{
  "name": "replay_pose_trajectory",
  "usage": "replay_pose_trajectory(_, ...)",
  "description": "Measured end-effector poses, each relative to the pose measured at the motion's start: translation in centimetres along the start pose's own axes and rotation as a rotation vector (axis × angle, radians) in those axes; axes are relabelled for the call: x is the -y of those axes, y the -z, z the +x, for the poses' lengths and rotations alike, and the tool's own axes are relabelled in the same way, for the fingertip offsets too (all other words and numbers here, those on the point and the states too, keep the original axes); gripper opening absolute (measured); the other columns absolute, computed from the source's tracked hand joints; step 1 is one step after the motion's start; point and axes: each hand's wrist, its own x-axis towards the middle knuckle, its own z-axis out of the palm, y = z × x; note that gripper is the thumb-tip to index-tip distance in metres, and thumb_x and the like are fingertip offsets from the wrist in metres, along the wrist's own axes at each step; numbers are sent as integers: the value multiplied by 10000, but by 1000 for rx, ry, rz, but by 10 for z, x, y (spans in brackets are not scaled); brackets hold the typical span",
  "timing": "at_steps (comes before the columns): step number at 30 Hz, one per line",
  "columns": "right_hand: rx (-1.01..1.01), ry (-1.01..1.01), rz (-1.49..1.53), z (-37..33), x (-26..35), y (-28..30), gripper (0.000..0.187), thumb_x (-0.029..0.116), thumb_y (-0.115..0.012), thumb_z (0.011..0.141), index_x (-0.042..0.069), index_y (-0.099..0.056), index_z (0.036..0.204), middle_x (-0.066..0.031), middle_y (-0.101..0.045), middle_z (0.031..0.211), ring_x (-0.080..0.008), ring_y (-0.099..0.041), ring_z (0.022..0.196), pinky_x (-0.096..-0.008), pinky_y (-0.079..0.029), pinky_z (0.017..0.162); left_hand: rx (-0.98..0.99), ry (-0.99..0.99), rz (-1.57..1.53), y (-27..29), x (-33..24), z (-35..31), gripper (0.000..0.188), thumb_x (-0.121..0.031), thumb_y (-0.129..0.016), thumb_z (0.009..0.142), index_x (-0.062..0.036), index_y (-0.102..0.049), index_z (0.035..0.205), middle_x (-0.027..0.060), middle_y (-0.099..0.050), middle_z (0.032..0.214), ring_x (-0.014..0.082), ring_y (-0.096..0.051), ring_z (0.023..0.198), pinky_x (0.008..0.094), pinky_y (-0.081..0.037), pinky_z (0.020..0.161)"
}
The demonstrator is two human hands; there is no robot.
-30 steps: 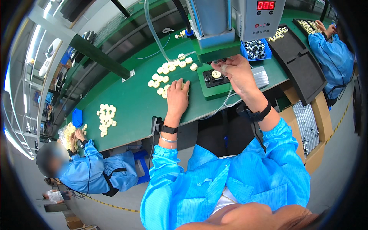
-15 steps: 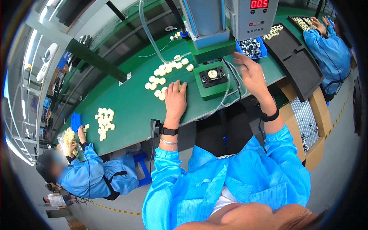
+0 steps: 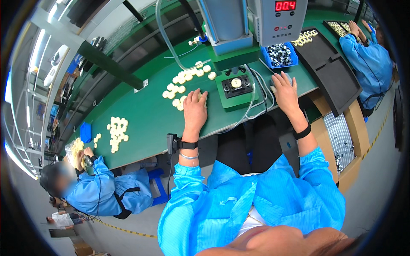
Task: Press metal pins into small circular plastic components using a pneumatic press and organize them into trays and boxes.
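My left hand rests on the green table, fingers stretched forward and slightly apart. Its fingertips lie beside a loose cluster of cream round pieces. A pale patch shows between thumb and forefinger; I cannot make out whether it is a piece. Right of that hand stands a bench press with a green base. One cream round piece sits in its black fixture, below the raised press head. My right hand lies on the table right of the press, fingers spread, near a blue bin of shiny metal parts.
Cables and a clear hose loop beside the press. A black tray with cream rings lies at right, above an open carton. More cream pieces lie at left, near a seated co-worker. Another co-worker works far right.
My right hand has moved down and right, away from the press, onto the table. The left hand stays put. The left co-worker's hands have drawn together.
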Motion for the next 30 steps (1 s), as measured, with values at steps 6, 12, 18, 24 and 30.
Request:
replay_pose_trajectory(6, -198, -25, 133, -6, 1, 2, 424, 145, -624, 896, 74, -543, 1307, -113, -543, 1363, -299, -414, 1357, -618, -246, 1099, -1, -16, -24, 2, -1, 0, 559, 30, -616, 738, -127, -589, 1274, 127, -516, 1358, 358, -465, 1255, 465, -375, 1037)
replay_pose_trajectory(12, -210, -110, 521, -5, 10, 26, 371, 88, -651, 859, 23, -604, 1221, -130, -678, 1124, -321, -645, 1046, -419, -498, 897, 6, 6, -18, 2, -1, 1, 538, 23, -602, 750, -127, -602, 1267, 125, -524, 1355, 351, -465, 1257, 456, -370, 1044)
replay_pose_trajectory(18, -70, -193, 1161, 32, 51, 55, 480, 130, -726, 772, -12, -601, 1213, -121, -691, 1031, -155, -632, 757, -292, -520, 714, 9, -12, 3, -1, 3, 0, 538, -17, -654, 741, -122, -601, 1266, 130, -516, 1353, 350, -453, 1263, 470, -363, 1041)
replay_pose_trajectory(24, 62, 39, 1074, 86, 87, 50, 518, 200, -766, 716, -32, -630, 1159, -138, -688, 954, -172, -627, 721, -305, -504, 683, 27, -20, -2, -1, 2, 0, 525, -45, -661, 760, -124, -594, 1276, 134, -514, 1353, 352, -452, 1266, 469, -363, 1046)
replay_pose_trajectory(30, 108, -33, 941, 81, 79, 29, 360, 196, -760, 726, 0, -699, 1021, -129, -683, 821, -234, -640, 703, -352, -501, 672, 146, -12, -178, 16, 0, 22, 501, -140, -685, 804, -119, -574, 1292, 144, -534, 1322, 347, -485, 1227, 482, -428, 976)
